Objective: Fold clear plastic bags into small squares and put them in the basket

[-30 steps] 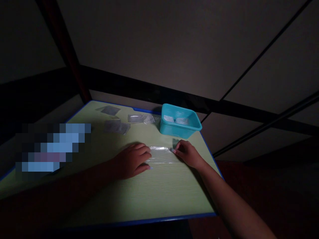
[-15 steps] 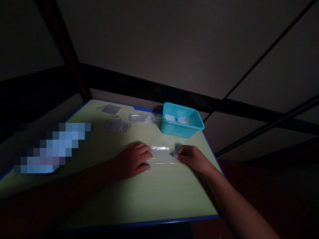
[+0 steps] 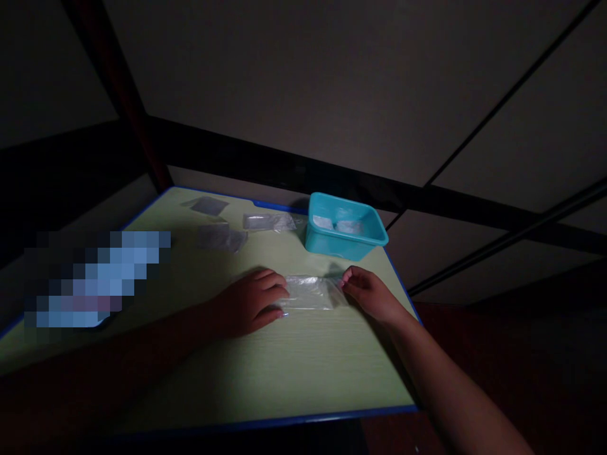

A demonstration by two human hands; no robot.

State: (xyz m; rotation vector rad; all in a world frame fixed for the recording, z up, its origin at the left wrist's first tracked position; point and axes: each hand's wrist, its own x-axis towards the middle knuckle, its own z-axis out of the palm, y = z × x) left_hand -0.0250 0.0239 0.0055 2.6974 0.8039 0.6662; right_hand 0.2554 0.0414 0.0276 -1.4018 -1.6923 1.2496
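Note:
A clear plastic bag lies flat on the pale green table between my hands. My left hand rests over the bag's left end, its fingers apart and pointing right. At the bag's right end, my right hand has thumb and forefinger pinched at the upper corner of the plastic. Behind the bag stands a turquoise bin with whitish packets inside.
Three flat clear packets lie farther back: one at the back left, one below it, one beside the bin. A blurred, lit device sits at the left edge. Cabinet panels rise behind the table.
My right hand has shifted slightly up and right, and the bag's right end is spread flatter. My left hand has stayed nearly in place.

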